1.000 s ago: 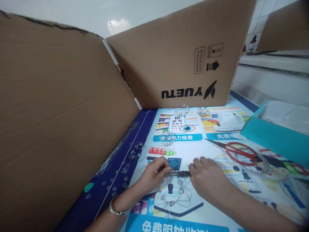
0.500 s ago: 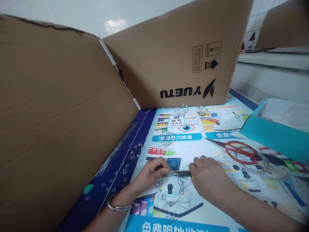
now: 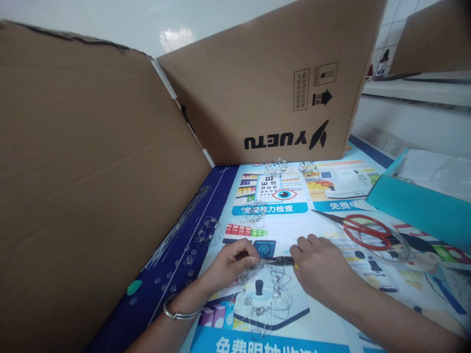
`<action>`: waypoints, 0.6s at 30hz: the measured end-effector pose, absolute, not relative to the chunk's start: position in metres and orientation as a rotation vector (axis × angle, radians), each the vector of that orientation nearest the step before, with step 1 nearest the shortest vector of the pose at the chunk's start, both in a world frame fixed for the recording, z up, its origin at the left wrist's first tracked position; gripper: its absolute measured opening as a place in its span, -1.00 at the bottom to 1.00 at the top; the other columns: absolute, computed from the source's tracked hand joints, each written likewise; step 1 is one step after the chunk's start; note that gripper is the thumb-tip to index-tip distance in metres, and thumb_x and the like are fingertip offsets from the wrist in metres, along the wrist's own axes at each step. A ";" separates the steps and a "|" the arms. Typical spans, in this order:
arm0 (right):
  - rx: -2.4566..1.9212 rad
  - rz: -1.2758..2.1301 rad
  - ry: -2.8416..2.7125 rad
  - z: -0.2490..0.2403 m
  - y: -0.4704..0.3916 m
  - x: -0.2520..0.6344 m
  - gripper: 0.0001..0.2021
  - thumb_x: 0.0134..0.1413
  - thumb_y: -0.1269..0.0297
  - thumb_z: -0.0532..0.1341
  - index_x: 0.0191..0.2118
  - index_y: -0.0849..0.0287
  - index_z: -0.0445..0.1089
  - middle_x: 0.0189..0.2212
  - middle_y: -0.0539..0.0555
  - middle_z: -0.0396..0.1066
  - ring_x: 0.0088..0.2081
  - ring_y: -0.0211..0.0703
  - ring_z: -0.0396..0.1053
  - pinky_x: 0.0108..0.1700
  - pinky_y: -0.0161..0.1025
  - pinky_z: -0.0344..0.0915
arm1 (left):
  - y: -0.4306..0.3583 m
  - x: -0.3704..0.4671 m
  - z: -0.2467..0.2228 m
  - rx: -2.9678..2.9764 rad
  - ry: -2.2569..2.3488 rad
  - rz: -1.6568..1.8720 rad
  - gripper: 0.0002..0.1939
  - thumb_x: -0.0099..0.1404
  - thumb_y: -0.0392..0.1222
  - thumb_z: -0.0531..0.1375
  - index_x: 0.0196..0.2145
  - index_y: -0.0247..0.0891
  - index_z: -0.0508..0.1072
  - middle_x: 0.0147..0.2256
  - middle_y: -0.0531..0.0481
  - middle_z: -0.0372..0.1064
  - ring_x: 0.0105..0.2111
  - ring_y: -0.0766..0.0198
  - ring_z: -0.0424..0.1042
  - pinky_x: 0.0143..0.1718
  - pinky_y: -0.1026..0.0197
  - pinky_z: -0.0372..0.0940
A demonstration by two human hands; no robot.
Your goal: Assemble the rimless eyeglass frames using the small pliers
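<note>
A ring of thin wire loops and clear beads (image 3: 259,310) hangs or lies below my hands, over the printed sheet. My left hand (image 3: 235,263), with a metal bangle on the wrist, pinches the top of this wire ring between thumb and fingers. My right hand (image 3: 318,262) is closed around the handles of dark long-nosed pliers (image 3: 281,261). The plier tips point left and reach the wire right beside my left fingertips. Whether the jaws grip the wire is too small to tell.
Red-handled scissors (image 3: 368,231) lie to the right, near a teal box (image 3: 419,208). Other beaded wire pieces (image 3: 208,230) and loose beads (image 3: 165,288) lie left and behind. Cardboard panels (image 3: 272,88) stand at the back and left.
My right hand and the pliers have shifted slightly right and up, with more of the plier jaws showing. The wire ring has moved a little. My left hand has stayed nearly still.
</note>
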State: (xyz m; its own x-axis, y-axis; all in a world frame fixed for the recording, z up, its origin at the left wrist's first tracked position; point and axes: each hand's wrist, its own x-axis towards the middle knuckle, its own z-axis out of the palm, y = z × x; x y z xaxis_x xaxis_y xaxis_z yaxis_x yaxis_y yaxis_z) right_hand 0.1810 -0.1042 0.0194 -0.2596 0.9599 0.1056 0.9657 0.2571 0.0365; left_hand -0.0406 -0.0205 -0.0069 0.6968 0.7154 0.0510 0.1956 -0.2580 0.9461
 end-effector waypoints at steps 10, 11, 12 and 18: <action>-1.990 0.104 -2.511 0.053 -0.107 0.189 -0.86 -0.02 0.31 0.08 -0.36 0.15 0.37 -0.40 0.11 0.34 -0.34 -0.11 0.26 -0.39 -0.24 0.00 | -0.022 -0.037 -0.004 1.821 0.719 0.611 -0.81 0.20 -0.15 0.16 -0.42 -0.36 0.32 -0.39 -0.05 0.34 -0.43 0.35 0.31 -0.43 0.33 0.21; -1.988 0.119 -2.532 0.056 -0.109 0.190 -0.85 -0.02 0.29 0.07 -0.36 0.14 0.37 -0.40 0.12 0.34 -0.34 -0.10 0.27 -0.38 -0.24 0.01 | -0.023 -0.037 -0.005 1.822 0.729 0.606 -0.82 0.20 -0.16 0.17 -0.41 -0.36 0.33 -0.39 -0.06 0.34 -0.44 0.35 0.31 -0.44 0.33 0.21; -1.991 0.129 -2.552 0.058 -0.110 0.191 -0.85 -0.02 0.28 0.07 -0.36 0.14 0.38 -0.40 0.12 0.35 -0.34 -0.09 0.27 -0.38 -0.23 0.02 | -0.023 -0.038 -0.006 1.824 0.738 0.604 -0.83 0.19 -0.17 0.17 -0.41 -0.36 0.33 -0.40 -0.06 0.34 -0.45 0.35 0.31 -0.45 0.34 0.21; -2.014 0.122 -2.597 0.060 -0.116 0.192 -0.86 -0.06 0.29 0.09 -0.38 0.12 0.38 -0.41 0.11 0.36 -0.35 -0.06 0.30 -0.39 -0.21 0.04 | -0.026 -0.037 -0.003 1.898 0.768 0.599 -0.89 0.19 -0.24 0.15 -0.41 -0.36 0.34 -0.43 -0.05 0.35 -0.46 0.34 0.31 -0.45 0.32 0.22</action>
State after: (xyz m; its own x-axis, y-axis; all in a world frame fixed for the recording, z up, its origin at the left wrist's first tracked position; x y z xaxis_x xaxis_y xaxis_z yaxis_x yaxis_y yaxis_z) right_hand 0.1916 -0.1157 0.0605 -0.2430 0.9565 -0.1612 0.9674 0.2512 0.0319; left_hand -0.0368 -0.0264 -0.0033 0.6802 0.7288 0.0786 0.2539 -0.3349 0.9074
